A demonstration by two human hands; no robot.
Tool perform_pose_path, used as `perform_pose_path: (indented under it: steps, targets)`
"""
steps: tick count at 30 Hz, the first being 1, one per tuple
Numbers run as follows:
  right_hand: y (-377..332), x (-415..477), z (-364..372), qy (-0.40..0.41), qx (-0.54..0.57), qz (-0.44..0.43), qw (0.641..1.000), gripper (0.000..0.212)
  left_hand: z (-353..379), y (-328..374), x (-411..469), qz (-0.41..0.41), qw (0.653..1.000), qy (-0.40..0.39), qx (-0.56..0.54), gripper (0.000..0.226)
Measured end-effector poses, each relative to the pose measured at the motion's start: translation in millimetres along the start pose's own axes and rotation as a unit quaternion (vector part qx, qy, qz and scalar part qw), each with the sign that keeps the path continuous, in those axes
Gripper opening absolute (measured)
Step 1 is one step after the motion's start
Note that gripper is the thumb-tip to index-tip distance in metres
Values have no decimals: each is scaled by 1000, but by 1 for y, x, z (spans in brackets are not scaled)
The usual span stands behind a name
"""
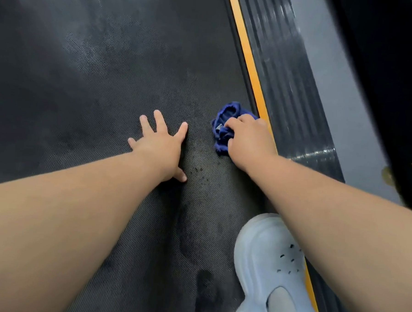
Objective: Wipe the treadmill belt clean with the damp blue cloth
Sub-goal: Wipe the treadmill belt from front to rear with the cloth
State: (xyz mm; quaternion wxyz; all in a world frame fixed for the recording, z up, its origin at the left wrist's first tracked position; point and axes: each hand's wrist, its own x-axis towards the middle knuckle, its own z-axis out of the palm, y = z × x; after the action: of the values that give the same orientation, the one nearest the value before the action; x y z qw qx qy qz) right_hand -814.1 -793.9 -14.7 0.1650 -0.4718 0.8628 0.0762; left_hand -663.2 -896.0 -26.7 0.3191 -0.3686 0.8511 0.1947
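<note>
My right hand [249, 139] has its grip curled tight on the blue cloth [225, 126], bunched under the fingers and pressed on the treadmill belt [108, 79], just beside the yellow edge strip [252, 70]. My left hand [160, 144] lies flat on the belt, fingers spread wide, near the cloth but apart. Pale shoe [270, 266] on the belt's right edge.

2 hands [161, 146] [251, 140], 1 cloth [227, 115], 1 shoe [264, 252].

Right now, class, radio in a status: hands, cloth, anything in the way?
Left hand flat on belt, open. Right hand holds blue cloth by yellow strip. Pale shoe stands on belt nearby.
</note>
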Motion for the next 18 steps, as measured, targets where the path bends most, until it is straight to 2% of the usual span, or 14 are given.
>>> perform_pose_path:
  steps: [3, 8, 13, 18]
  targets:
    - [1, -27, 6, -11, -18, -26, 999, 29, 0, 1, -1, -2, 1000, -7, -6, 129]
    - [-11, -63, 14, -64, 39, 13, 997, 33, -3, 0, -3, -2, 1000, -11, -8, 129]
    - [-30, -62, 8, -81, 32, 74, 993, 31, -4, 4, -2, 5, 1000, -9, -11, 128]
    - [-38, -54, -2, -116, -8, 65, 991, 39, -1, -1, 0, 4, 1000, -5, -12, 128]
